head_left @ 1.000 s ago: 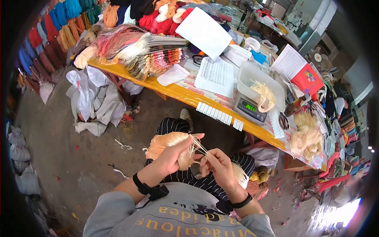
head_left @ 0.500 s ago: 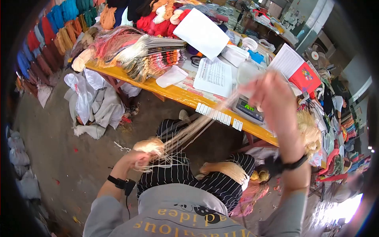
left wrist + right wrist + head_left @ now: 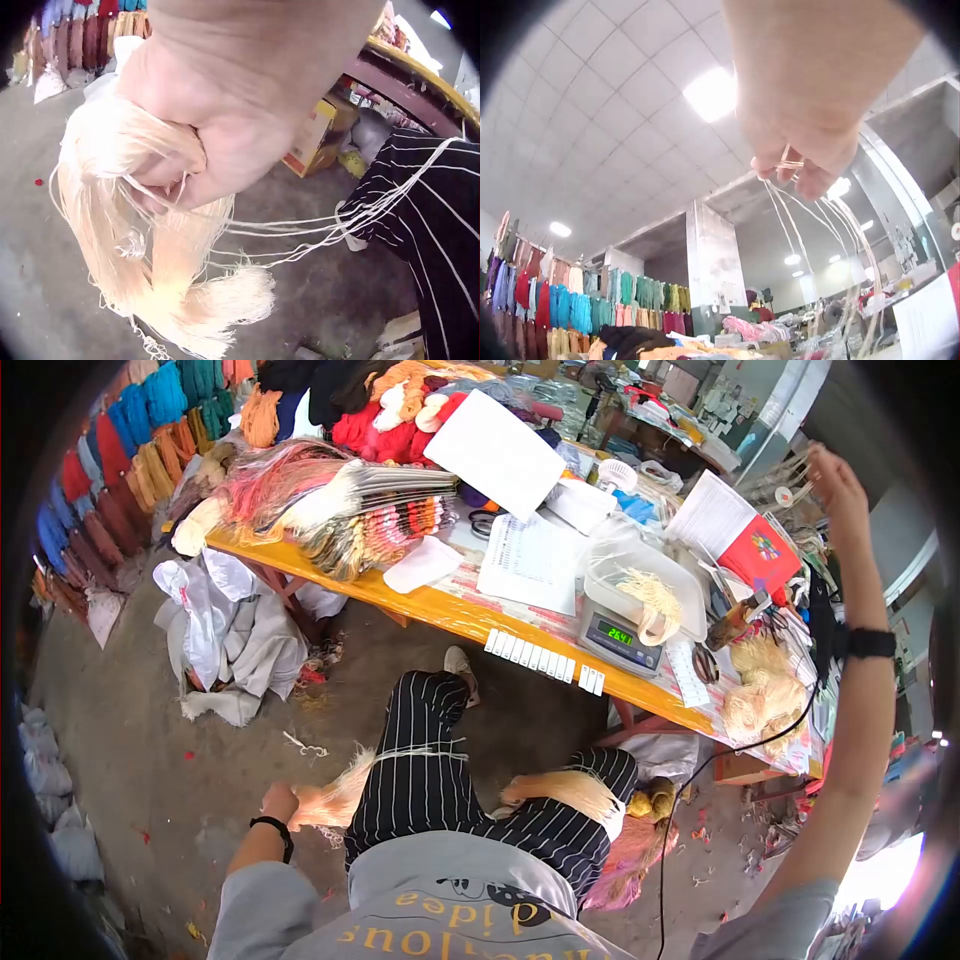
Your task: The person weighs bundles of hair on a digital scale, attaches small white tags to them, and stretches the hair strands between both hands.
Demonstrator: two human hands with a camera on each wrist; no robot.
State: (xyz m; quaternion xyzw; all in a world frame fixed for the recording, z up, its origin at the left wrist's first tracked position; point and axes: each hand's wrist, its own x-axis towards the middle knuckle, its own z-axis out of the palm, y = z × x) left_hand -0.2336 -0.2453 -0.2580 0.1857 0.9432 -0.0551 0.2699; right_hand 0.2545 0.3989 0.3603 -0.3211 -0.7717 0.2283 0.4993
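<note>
My left hand [image 3: 280, 803] is low at the left, beside the striped knee, gripping a pale peach yarn skein [image 3: 335, 795]. In the left wrist view the fingers curl round the skein [image 3: 172, 277], whose cut ends hang down. Loose cream strands [image 3: 300, 232] run from it across the trouser leg. Raised high at the far right, my right hand [image 3: 838, 485] holds several long cream strands [image 3: 785, 478]. In the right wrist view the strands [image 3: 832, 217] pass between the curled fingers and trail downward. Another peach skein [image 3: 570, 795] lies over the other thigh.
A table [image 3: 440, 622] stands ahead, with a digital scale [image 3: 620, 640] bearing a plastic tub [image 3: 695, 622] and cream yarn [image 3: 652, 600]. Printed sheets [image 3: 530, 565], a red booklet [image 3: 765, 555] and yarn bundles [image 3: 375, 520] cover it. White sacks [image 3: 235, 630] lie on the floor.
The hands were together over the lap, then parted. The left hand went left with the skein; the right swung up and far right, drawing strands out. The scale reading went from 26.54 to 26.41.
</note>
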